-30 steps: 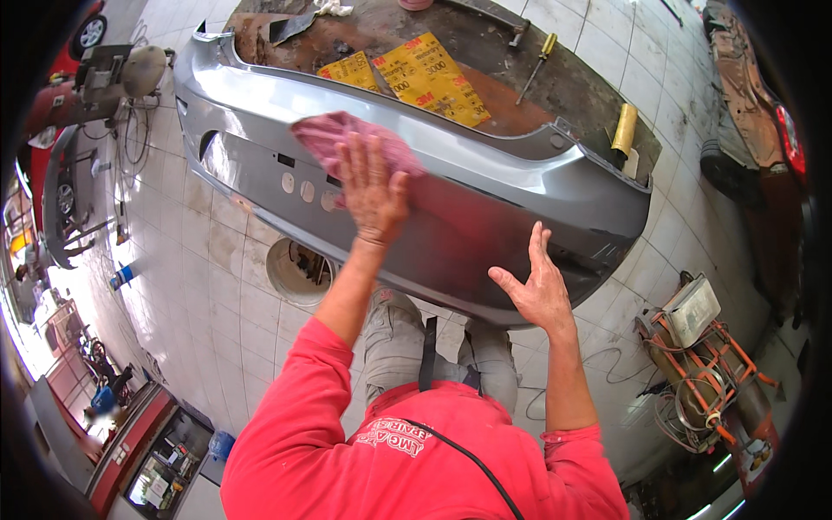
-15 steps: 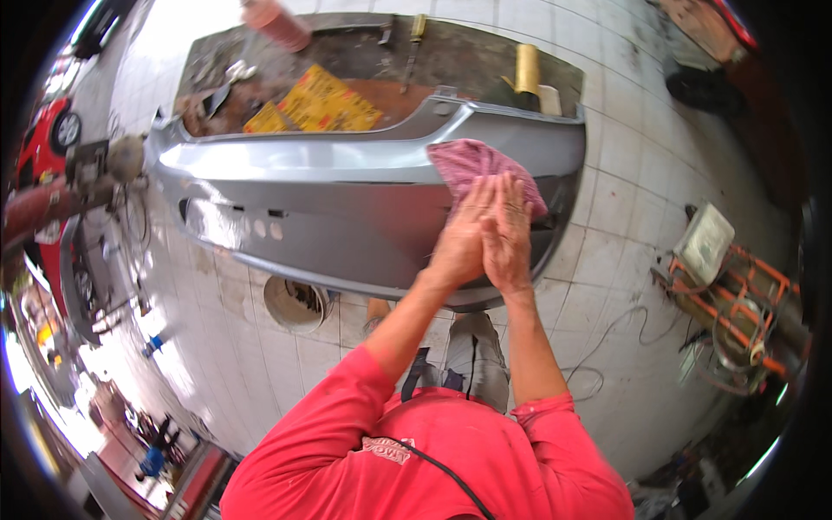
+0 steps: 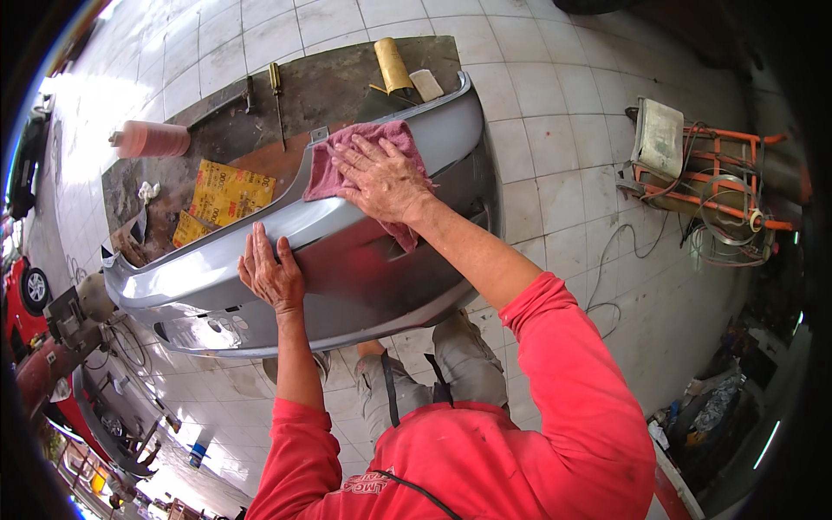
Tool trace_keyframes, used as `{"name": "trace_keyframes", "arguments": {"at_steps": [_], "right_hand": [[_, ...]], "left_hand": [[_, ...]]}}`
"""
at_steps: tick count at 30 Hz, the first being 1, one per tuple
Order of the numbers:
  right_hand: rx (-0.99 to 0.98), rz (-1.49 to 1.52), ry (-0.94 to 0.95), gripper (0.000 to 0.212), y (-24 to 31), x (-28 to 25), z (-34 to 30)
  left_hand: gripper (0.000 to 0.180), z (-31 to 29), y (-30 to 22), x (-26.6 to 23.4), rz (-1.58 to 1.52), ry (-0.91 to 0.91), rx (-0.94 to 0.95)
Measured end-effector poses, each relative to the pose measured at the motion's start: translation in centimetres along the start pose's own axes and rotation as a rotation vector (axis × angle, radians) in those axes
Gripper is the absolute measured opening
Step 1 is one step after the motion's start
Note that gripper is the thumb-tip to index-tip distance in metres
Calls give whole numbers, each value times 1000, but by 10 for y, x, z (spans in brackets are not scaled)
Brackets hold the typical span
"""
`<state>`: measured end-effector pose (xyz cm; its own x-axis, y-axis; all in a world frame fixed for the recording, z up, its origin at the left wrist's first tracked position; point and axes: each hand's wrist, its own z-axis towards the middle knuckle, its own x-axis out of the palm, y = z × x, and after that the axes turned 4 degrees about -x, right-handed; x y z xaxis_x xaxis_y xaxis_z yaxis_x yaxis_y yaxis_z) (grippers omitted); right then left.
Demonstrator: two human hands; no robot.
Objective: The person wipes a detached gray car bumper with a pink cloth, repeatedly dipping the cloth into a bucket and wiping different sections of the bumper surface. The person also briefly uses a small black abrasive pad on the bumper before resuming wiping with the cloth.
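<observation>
While the right hand (image 3: 379,179) lies flat on a pink cloth (image 3: 406,135), the left hand (image 3: 273,273) is placed lower and to the left, on a grey car bumper (image 3: 364,260). The right forearm (image 3: 475,253) comes diagonally from the lower right, below a pushed-up red sleeve (image 3: 572,347), and its wrist is almost straight. The fingers of this hand are extended, a little spread, and directed toward the upper left, with the back of the hand turned up. It is not clenched; the open palm covers the cloth.

The left forearm (image 3: 297,355) rises nearly straight from the lower edge. Its fingers are extended away from the person, and the thumb stands apart to the right. This hand is released and seems to touch the bumper, although the contact under the palm is hidden.

The cloth lies over the upper edge of the bumper, in its right half, and 1 part hangs below the wrist. The bumper extends along the near side of a dark, worn desk (image 3: 338,82), where yellow sheets (image 3: 230,189), a screwdriver (image 3: 276,82) and a pink bottle (image 3: 154,139) are placed.
</observation>
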<state>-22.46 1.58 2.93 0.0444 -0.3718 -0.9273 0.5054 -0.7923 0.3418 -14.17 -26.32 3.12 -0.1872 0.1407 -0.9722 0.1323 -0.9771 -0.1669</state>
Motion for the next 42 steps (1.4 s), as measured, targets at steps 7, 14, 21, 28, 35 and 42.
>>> {"name": "trace_keyframes", "arguments": {"at_steps": [7, 14, 21, 28, 35, 42], "right_hand": [[148, 45, 55, 53, -68, -12, 3], [411, 112, 20, 52, -171, -35, -42], [762, 657, -383, 73, -249, 30, -79], [945, 968, -236, 83, -244, 56, -145], [1325, 1495, 28, 72, -226, 114, -254], [1169, 996, -424, 57, -122, 114, -341]], "left_hand": [[45, 2, 5, -3, 46, 43, 27], [46, 5, 7, -6, 60, 59, 28], [49, 12, -5, -1, 24, 113, 65], [56, 10, 18, -7, -28, 117, 49], [58, 15, 18, -12, -20, 140, 44], [59, 14, 11, -10, 35, 143, 76]]}}
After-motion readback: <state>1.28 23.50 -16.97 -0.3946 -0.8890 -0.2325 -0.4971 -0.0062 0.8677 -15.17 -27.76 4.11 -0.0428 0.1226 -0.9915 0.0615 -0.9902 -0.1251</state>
